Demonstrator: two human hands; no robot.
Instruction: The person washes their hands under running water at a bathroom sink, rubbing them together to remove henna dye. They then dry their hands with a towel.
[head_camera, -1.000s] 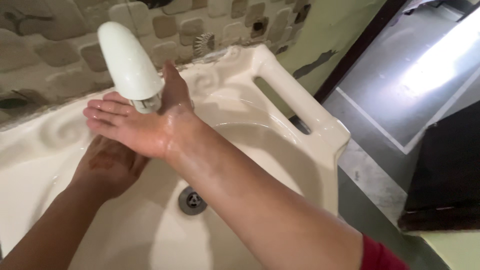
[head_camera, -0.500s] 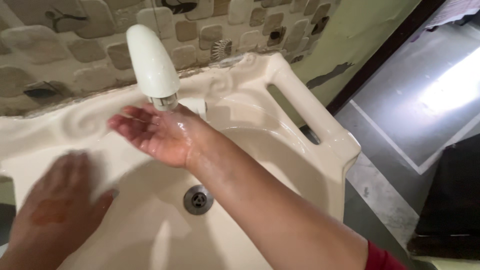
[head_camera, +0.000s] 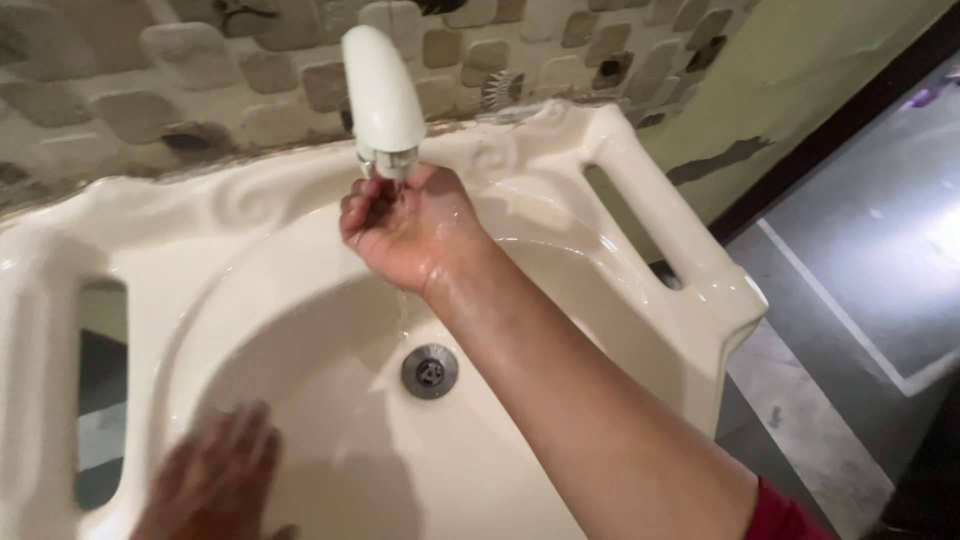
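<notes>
A cream tap spout (head_camera: 382, 92) hangs over the back of a cream wash basin (head_camera: 640, 225). My right hand (head_camera: 405, 228) is cupped right under the spout's mouth, wet, fingers curled, with water running onto it. A thin stream falls from it toward the metal drain (head_camera: 430, 371). My left hand (head_camera: 218, 477) is low in the bowl at the lower left, blurred, fingers spread, resting on or just above the basin's inner wall, holding nothing.
A wall of rounded stone-like tiles (head_camera: 120, 90) backs the basin. To the right are a green painted wall (head_camera: 830, 60) and a grey floor (head_camera: 860, 290) with a pale line. The basin's rim has open slots on both sides.
My left hand has dropped away from the right, down to the bowl's lower left. My right hand has curled from flat into a cup under the spout. The view has shifted leftward.
</notes>
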